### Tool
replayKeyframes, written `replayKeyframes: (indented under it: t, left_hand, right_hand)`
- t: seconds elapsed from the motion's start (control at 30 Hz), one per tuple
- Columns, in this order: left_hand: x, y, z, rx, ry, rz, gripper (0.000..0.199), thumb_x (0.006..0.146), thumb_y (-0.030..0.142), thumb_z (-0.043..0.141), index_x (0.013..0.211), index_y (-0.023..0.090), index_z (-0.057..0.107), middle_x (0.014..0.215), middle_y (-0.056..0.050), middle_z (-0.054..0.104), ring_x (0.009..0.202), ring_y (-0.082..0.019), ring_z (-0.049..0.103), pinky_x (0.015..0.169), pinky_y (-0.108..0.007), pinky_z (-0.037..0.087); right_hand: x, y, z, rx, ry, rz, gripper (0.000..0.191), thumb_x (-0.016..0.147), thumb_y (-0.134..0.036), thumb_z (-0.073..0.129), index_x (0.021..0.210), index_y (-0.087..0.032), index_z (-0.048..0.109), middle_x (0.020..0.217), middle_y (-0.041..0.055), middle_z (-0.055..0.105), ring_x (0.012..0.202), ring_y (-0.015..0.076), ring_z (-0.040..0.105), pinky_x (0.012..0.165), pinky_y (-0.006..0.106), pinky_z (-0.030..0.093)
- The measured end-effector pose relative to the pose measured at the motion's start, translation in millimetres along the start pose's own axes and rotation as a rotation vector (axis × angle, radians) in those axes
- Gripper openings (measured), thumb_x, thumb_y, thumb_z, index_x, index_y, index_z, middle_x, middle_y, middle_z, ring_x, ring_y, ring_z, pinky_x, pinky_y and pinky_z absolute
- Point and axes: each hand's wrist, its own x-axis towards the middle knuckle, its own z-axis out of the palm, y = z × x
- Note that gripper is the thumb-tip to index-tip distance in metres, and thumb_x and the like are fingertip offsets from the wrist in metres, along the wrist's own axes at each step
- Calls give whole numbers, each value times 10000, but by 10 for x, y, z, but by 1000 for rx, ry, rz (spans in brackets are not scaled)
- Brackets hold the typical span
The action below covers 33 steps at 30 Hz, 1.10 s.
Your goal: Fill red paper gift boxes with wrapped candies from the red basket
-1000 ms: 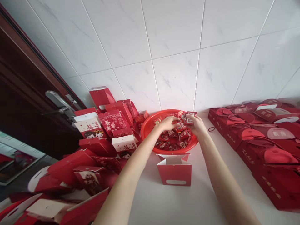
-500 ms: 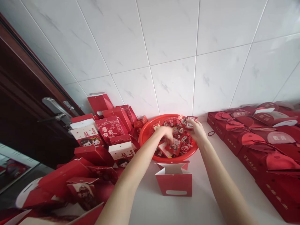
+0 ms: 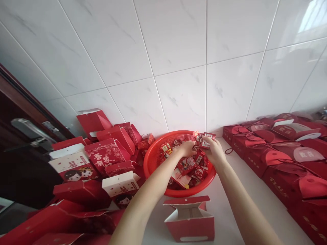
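A red plastic basket (image 3: 151,162) stands against the wall, holding several red wrapped sweets and small packets. Over its middle, my left hand (image 3: 188,149) has its fingers closed together among the sweets; what they hold, if anything, is hidden. My right hand (image 3: 214,150), at the basket's right rim, grips red packets (image 3: 206,140) between thumb and fingers. Just in front of the basket, an open red box (image 3: 190,223) stands upright on the white surface, its white inside showing.
Open red and white boxes (image 3: 107,154) are heaped on the left, near a dark door with a metal handle (image 3: 32,131). Rows of closed red boxes (image 3: 270,163) line the right side. A tiled wall (image 3: 178,95) rises behind.
My left hand has moved from the packets at the front of the basket up and right, closer to my right hand, and its fingers have closed. The whole view has shifted slightly.
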Motion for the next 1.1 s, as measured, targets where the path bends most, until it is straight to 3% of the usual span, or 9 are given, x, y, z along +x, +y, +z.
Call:
replayKeyframes:
  t: [0.1, 0.2, 0.47, 0.6, 0.73, 0.8, 0.97, 1.1]
  left_hand:
    - [79, -22, 142, 53, 8, 21, 278, 866, 264, 679, 1111, 133, 691, 1297, -193, 624, 1095, -315, 672, 907, -354, 542]
    - [87, -22, 186, 86, 10, 23, 277, 873, 276, 669, 1101, 124, 712, 1329, -207, 587, 1122, -332, 660, 941, -377, 542]
    - [87, 69, 194, 125, 41, 17, 300, 782, 196, 728, 1073, 128, 749, 1203, -200, 682, 1195, -381, 620, 1037, -434, 501]
    - [109, 92, 234, 82, 37, 36, 266, 764, 107, 682, 1016, 147, 757, 1083, -149, 741, 1106, -326, 674, 957, -363, 536]
    - [70, 54, 119, 5, 10, -14, 187, 770, 111, 650, 905, 197, 747, 969, -65, 774, 908, -230, 723, 814, -278, 555]
    - [15, -4, 16, -7, 21, -94, 143, 765, 145, 660, 875, 204, 730, 946, -66, 774, 870, -235, 723, 779, -295, 558]
    - [-134, -161, -135, 20, 87, -312, 110, 756, 202, 693, 866, 196, 703, 1010, -138, 756, 933, -319, 715, 808, -426, 562]
    - [-156, -151, -109, 31, 134, -276, 132, 765, 94, 641, 821, 184, 720, 1062, -144, 745, 1052, -341, 691, 924, -492, 537]
  right_hand:
    - [34, 31, -26, 1, -2, -14, 95, 650, -135, 757, 690, -160, 675, 637, 9, 709, 577, 143, 659, 502, 221, 540]
    - [65, 54, -55, -17, -15, -33, 124, 656, -137, 775, 723, -166, 675, 669, 8, 719, 599, 149, 675, 514, 222, 549]
    - [109, 67, -89, -54, -42, -21, 133, 669, -144, 776, 720, -172, 657, 641, -6, 689, 561, 139, 651, 488, 221, 537]
    - [137, 61, -111, -45, -70, 36, 73, 714, -168, 732, 761, -183, 678, 671, 4, 705, 578, 152, 661, 480, 231, 539]
    - [144, 35, -120, 22, -35, 61, 56, 734, -138, 689, 757, -186, 674, 696, 7, 718, 617, 155, 673, 533, 248, 575]
    - [148, 26, -126, 63, -8, 31, 66, 736, -136, 693, 752, -194, 664, 719, 4, 724, 653, 156, 689, 582, 257, 597]
    - [179, 43, -149, 80, 10, -32, 74, 738, -164, 703, 775, -208, 656, 736, 6, 731, 689, 166, 713, 568, 243, 588]
    - [200, 60, -161, 66, -8, -42, 87, 733, -177, 713, 784, -200, 647, 733, -1, 725, 664, 151, 705, 574, 236, 579]
